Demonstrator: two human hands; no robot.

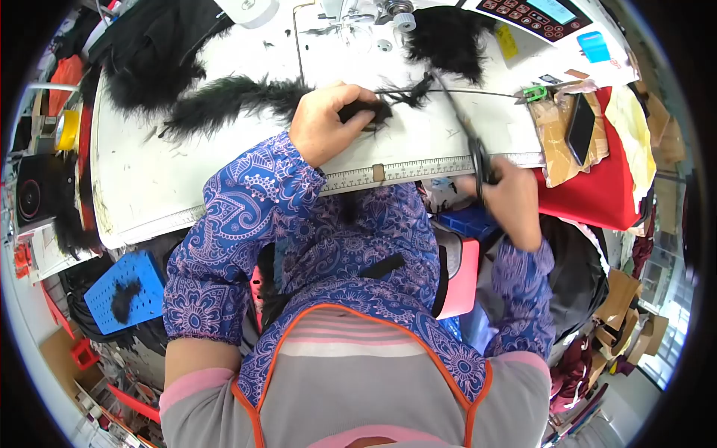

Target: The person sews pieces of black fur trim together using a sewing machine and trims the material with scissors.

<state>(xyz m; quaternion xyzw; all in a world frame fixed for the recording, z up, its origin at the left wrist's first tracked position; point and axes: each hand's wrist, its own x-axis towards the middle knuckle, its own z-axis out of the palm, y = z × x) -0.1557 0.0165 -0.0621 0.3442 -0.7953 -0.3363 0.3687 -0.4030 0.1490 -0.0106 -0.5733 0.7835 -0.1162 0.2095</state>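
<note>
My left hand (328, 125) rests on the white sewing table and pinches one end of a black feather trim (231, 104) between thumb and fingers. The fluffy strip stretches leftward from the hand, and a thin tuft (409, 95) sticks out to the right. In my right hand (509, 196), near the table's front edge, is a pair of scissors (463, 116) with black handles. Their blades point away from me, the tips close to the thin tuft. The right fingers are slightly blurred around the handles.
A sewing machine (396, 15) stands at the back, with a control panel (549, 11) at right. Black feathery pieces (448, 41) lie beside it. A ruler (433, 166) edges the table. A phone (579, 128) lies on cardboard at right; a blue basket (127, 291) is lower left.
</note>
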